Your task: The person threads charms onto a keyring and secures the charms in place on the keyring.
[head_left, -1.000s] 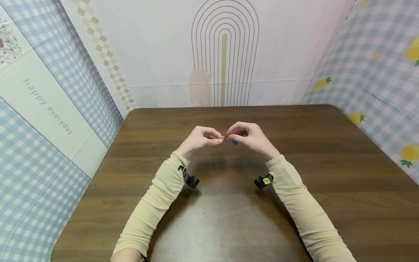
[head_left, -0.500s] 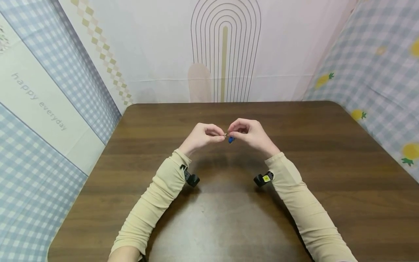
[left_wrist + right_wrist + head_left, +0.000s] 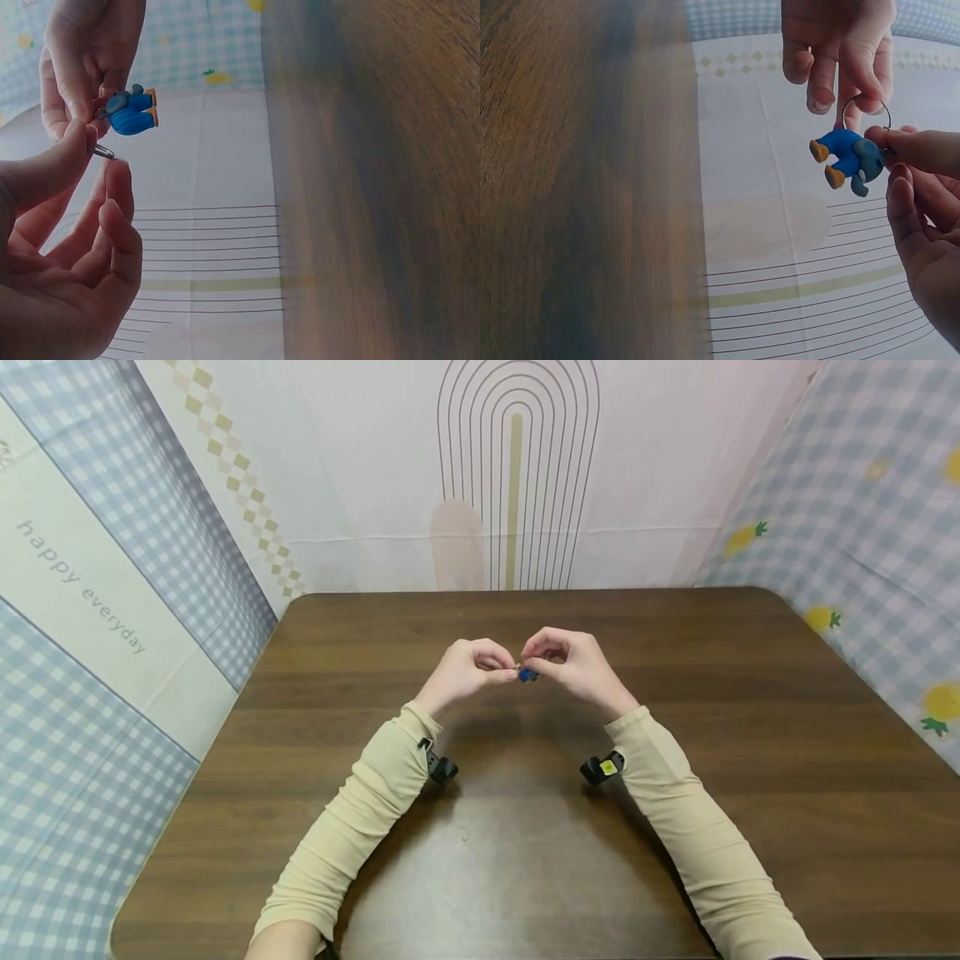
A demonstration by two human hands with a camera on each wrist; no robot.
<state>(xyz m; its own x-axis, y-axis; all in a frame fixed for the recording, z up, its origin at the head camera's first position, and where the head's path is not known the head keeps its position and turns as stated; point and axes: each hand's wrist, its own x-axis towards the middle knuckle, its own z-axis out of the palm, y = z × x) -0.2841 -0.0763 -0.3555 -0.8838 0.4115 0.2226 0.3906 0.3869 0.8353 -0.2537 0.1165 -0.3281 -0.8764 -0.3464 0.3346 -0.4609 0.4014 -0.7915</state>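
Note:
Both hands hold one keychain above the table. Its blue figurine, with a grey elephant-like head and orange feet, dangles sideways between the hands; in the head view the figurine is a small blue spot. My left hand pinches the metal key ring between thumb and finger. With thumb and fingertips, my right hand pinches the small link by the figurine's head. In the left wrist view an edge of the ring shows at the left fingertips. The link itself is mostly covered by the right fingers.
A brown wooden table lies under both forearms. Behind it hangs a white patterned cloth, with checked cloths at the sides. Each sleeved wrist wears a small black camera.
The figurine has turned and shifted left, closer to the left fingertips. Both hands keep their pinch and stay close together. The head view has tilted slightly down.

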